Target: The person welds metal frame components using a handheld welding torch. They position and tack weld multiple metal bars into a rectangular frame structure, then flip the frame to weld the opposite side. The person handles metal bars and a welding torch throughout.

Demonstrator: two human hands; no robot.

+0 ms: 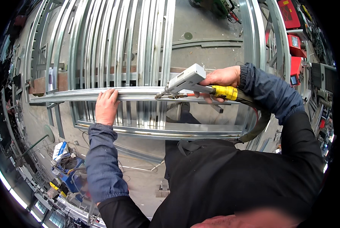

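My right hand [223,78] is wrapped around the grip of a grey handheld welding gun [187,78], its narrow tip angled down to the left. The tip touches, or comes very close to, a long galvanized steel channel [69,95] lying crosswise in front of me. Yellow tape [226,92] binds the rear of the gun, where a thick dark hose [259,127] runs back past my right side. Farther left, my left hand [106,108] grips the same channel, fingers closed over its far edge and the thumb hidden.
Several parallel steel channels [150,45] stretch away beneath the crosswise one. A steel frame rail [158,133] runs near my body. Red machines [294,45] stand at the right. Cables and a blue machine [73,178] sit on the floor at lower left.
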